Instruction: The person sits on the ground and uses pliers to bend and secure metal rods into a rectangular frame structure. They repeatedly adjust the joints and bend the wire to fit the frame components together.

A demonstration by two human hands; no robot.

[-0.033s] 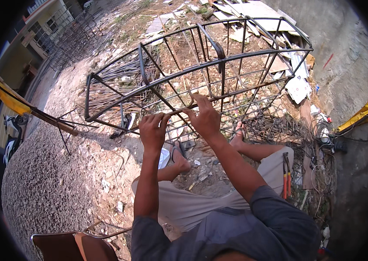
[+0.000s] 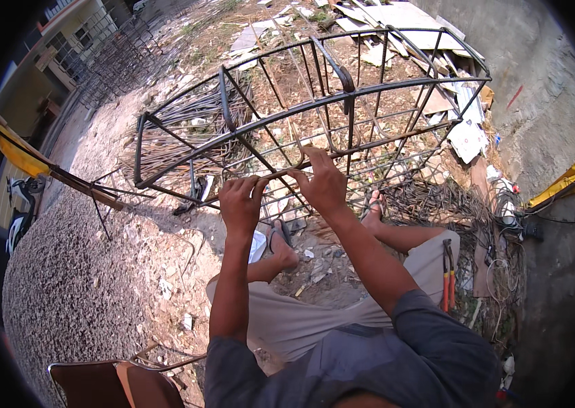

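A rebar cage (image 2: 396, 85) of long dark bars and bent stirrups stretches across the ground in front of me. At its near side, my left hand (image 2: 239, 204) is closed around a thin rusty rod (image 2: 275, 175). Farther right along the same rod, my right hand (image 2: 321, 180) grips it, with the thumb toward the left hand. The rod's ends are hidden, and I cannot tell whether it is tied to the cage. Pincers (image 2: 446, 289) with red-orange handles lie on my right thigh.
A pile of cut rods (image 2: 172, 146) lies behind the cage's left part. Tangled wire (image 2: 437, 204) covers the ground at right, near a concrete wall (image 2: 539, 88). A gravel heap (image 2: 63, 285) rises at left, with a brown chair (image 2: 90, 384) below. Boards (image 2: 410, 17) lie scattered far off.
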